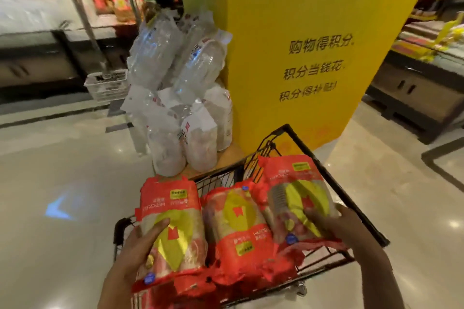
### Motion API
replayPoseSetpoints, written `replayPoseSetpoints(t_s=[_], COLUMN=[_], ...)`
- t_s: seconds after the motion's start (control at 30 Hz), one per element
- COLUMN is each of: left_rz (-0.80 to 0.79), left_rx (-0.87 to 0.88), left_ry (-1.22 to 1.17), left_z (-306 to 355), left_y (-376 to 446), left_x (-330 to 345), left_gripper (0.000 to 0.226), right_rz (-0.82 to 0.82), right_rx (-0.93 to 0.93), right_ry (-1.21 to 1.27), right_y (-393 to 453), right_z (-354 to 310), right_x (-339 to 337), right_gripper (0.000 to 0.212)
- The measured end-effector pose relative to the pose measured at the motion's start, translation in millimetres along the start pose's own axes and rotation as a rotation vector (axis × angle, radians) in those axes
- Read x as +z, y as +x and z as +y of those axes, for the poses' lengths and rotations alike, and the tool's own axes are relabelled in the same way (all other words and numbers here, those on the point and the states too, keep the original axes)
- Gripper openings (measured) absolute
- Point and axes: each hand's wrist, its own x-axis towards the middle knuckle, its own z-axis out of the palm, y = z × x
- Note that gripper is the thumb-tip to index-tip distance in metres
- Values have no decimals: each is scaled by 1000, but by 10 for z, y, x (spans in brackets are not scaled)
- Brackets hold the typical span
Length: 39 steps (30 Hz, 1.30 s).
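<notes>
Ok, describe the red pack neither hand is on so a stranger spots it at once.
Start at the big yellow pillar, then the black wire cart before it. Of three red packs there, the left hand grips the left pack, the right hand the right pack; the middle pack lies untouched. It alone has its small yellow label at the near end.

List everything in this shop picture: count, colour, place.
red packs: three, red with yellow labels, side by side on the cart
cart: one, black wire, bottom centre
clear packs: a pile, transparent, left of the pillar
pillar: one, yellow with black print, centre back
basket: one, white, on the floor at left
arrow light: one, blue, on the floor at left
left hand: one, grips the left red pack
right hand: one, holds the right red pack
</notes>
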Motion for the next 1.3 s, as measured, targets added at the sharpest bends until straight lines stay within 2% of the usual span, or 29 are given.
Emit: replayPoseSetpoints(t_s=[0.13,0.2,0.3,0.43,0.53,0.63,0.7,0.77,0.93,1.07,1.1,1.17,1.2,1.23,1.3], left_rz=[47,88,101,128,110,209,270,273,321,400,410,387,370,365,369], left_rx=[-118,-194,-307,-375,-402,-409,-411,-421,-385,-203,-142,-40,13,61,122], left_ry=[-1,19,136,212,241,344,365,385,411,571,599,657,683,718,811], left_z=[45,7,-61,-120,-66,-112,-443,-406,53,210,257,425,482,532,620], left_y=[12,20,-3,-113,-168,-95,118,126,-184,-229,-227,-270,-262,-251,-257], left_x=[83,118,209,305,318,248,2,22,409,454,464,563,606,646,711], left_gripper=[51,51,66,70,71,102,114,117,89,111,107,80,71,72,88], right_rz=[-110,-165,-242,-346,-402,-373,-387,-390,-295,-190,-173,-181,-205,-228,-225], right_rx=[63,95,122,76,76,49,29,-4,-5,-132,-175,-272,-313,-351,-479], right_ry=[-20,-53,-148,-217,-287,-315,-382,-435,-634,-747,-768,-799,-818,-844,-892], right_y=[504,696,1007,1057,1056,1129,1077,1053,1000,967,948,931,909,853,747], right_z=[-73,-84,-2,-1,-11,85,33,25,-75,-317,-407,-592,-709,-854,-1105], right_x=[-96,-114,-115,-64,-85,-106,-84,-60,-58,36,92,220,302,386,589], right_gripper=[45,46,52,27,31,53,42,29,55,68,73,81,83,79,65])
